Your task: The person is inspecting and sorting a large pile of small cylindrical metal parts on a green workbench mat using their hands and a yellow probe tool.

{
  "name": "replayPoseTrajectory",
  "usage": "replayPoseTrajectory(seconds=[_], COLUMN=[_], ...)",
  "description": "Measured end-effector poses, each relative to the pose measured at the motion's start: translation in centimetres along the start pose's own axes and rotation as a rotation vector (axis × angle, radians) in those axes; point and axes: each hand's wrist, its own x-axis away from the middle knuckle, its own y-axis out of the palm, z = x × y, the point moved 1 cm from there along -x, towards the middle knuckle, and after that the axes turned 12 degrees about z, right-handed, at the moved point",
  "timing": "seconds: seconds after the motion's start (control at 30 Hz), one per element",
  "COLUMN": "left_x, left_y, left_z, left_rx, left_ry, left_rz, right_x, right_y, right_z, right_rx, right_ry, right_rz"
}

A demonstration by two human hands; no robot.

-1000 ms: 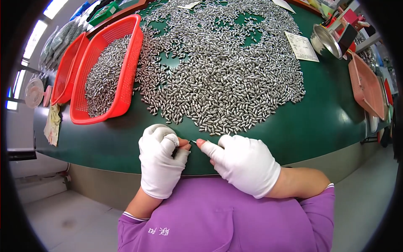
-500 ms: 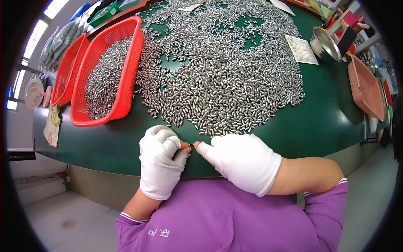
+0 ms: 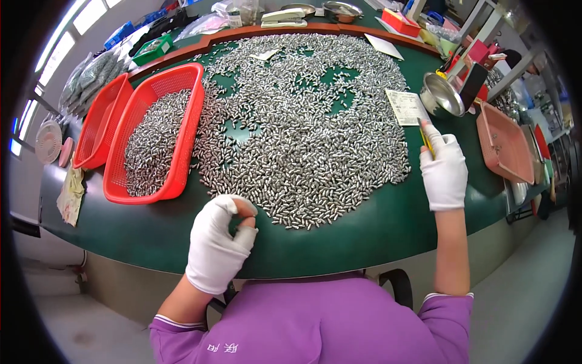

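Note:
Small silvery metal pieces (image 3: 303,158), pointed and bullet-like, lie in a broad heap on the green table (image 3: 291,252). My left hand (image 3: 221,239), in a white glove with bare thumb and fingertip, is closed in a pinch at the heap's near left edge. Whatever sits between those fingertips is too small to make out. Off to the right, my gloved right hand (image 3: 445,176) is closed round a slim yellow tool (image 3: 429,144) with a dark tip, beside a printed paper slip (image 3: 406,108). The tool's exact kind is not clear.
A red basket (image 3: 188,136) half full of the same pieces stands left of the heap, another red basket (image 3: 91,158) beyond it. At right are a steel bowl (image 3: 451,96) and a pink basket (image 3: 506,167). A wooden rail (image 3: 267,31) borders the far side.
My right hand has left the spot beside my left hand and reached far right, where it now holds the yellow tool. The left hand stays near the heap. The view has tilted up.

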Motion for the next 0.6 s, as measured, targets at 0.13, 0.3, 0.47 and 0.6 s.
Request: replayPoseTrajectory(seconds=[0.13,0.3,0.47,0.6], left_x=[-3.5,-7.1,-7.5,-7.4], left_y=[1.1,2.1,3.0,3.1], left_z=[0.4,0.4,-2.3,-3.9], left_rx=[0.301,0.717,1.154,1.179], left_ry=[-0.207,-0.563,-0.693,-0.683], left_rz=[-0.034,-0.240,-0.308,-0.357], right_x=[-0.5,-1.9,-1.6,-1.6], right_y=[3.3,2.7,1.3,4.8], right_z=[4.6,0.8,-11.2,-14.2], right_rx=[0.255,0.045,-0.667,-0.542], right_ry=[0.052,-0.220,-0.497,-0.485], right_rz=[-0.222,0.039,-0.189,-0.341])
